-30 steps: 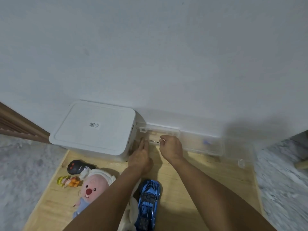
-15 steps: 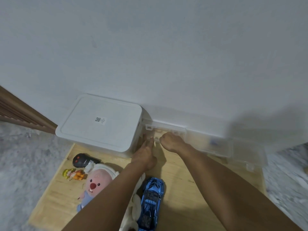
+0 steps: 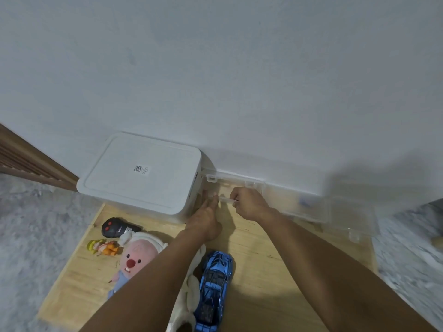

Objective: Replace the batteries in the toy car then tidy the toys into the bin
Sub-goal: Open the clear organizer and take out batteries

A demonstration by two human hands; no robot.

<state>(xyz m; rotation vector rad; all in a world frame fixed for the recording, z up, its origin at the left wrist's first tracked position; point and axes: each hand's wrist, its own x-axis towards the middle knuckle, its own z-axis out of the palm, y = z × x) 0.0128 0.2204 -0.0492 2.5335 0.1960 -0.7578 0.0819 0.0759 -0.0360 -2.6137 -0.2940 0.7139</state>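
The blue toy car [image 3: 214, 283] lies on the wooden board [image 3: 259, 271] between my forearms. The white bin [image 3: 141, 173] stands at the back left with its lid on. To its right along the wall is a clear plastic organiser box [image 3: 299, 204], lid [image 3: 235, 177] raised. My left hand [image 3: 206, 219] lies with straight fingers against the box's front left corner. My right hand [image 3: 249, 204] pinches a small clear-handled tool [image 3: 226, 200] with a dark tip just above the box's front edge.
A black remote [image 3: 115, 228], a small yellow-and-orange figurine [image 3: 103, 246] and a pink plush [image 3: 136, 259] lie left of my arm. A white plush [image 3: 187, 295] is partly under my left forearm. Grey carpet surrounds the board; the wall is close behind.
Half a second ago my right hand dipped into the clear box; now it is drawn back over the front edge with the clear-handled tool. My left hand stays put.
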